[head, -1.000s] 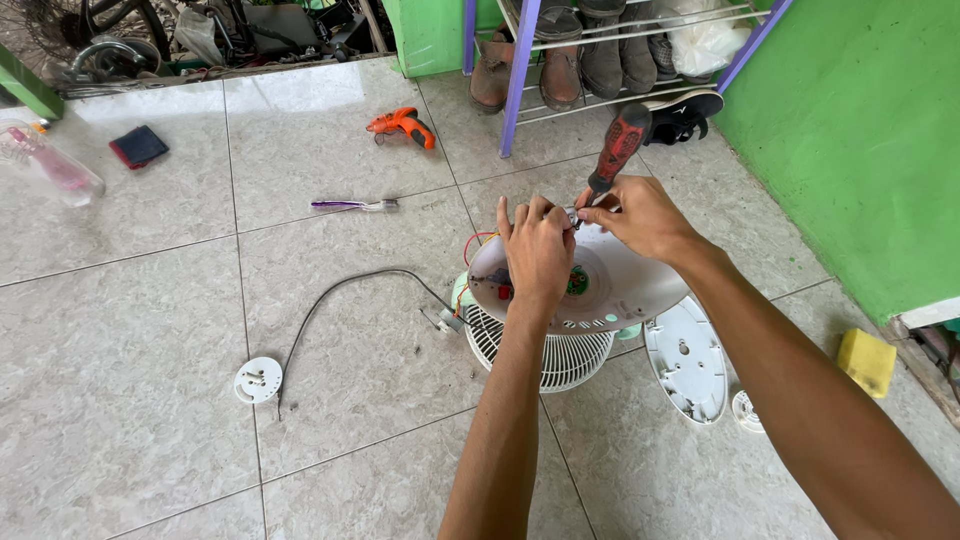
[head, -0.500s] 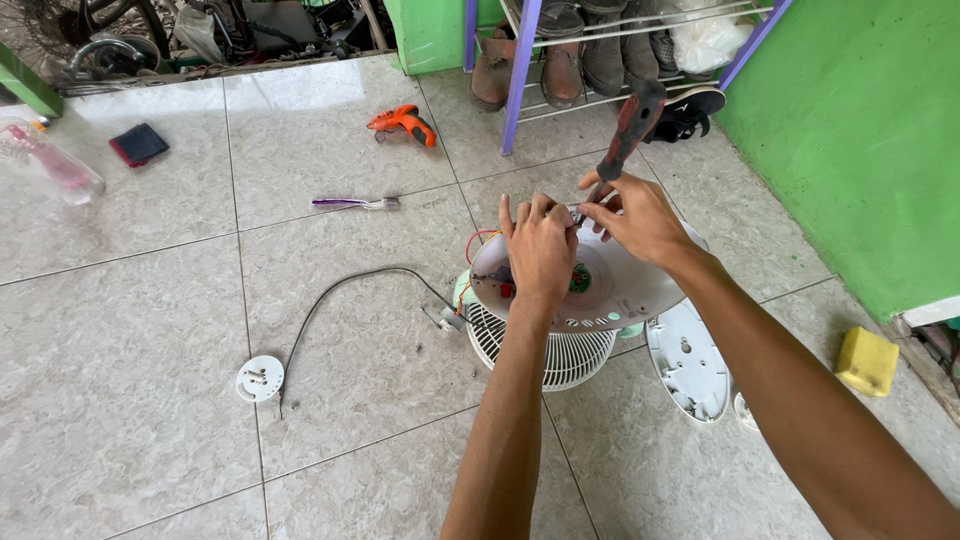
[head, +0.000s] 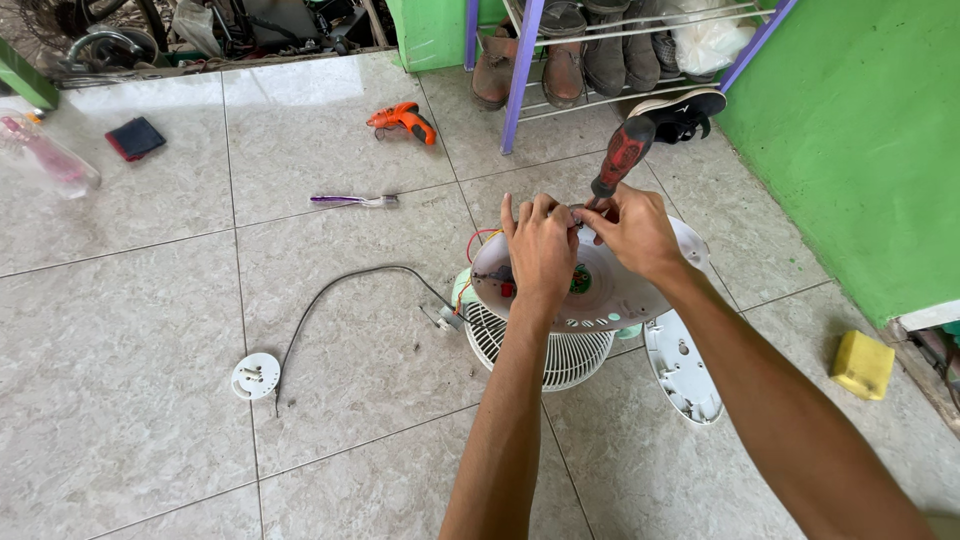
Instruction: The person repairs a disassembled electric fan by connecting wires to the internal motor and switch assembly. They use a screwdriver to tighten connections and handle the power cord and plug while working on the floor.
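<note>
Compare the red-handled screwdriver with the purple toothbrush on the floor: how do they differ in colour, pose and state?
The screwdriver has a red and black handle; the toothbrush is purple. The screwdriver stands tilted, tip down at the fan housing; the toothbrush lies flat on the tiled floor. The right hand holds the screwdriver; no hand touches the toothbrush. Both are slim, long-handled tools.
</note>
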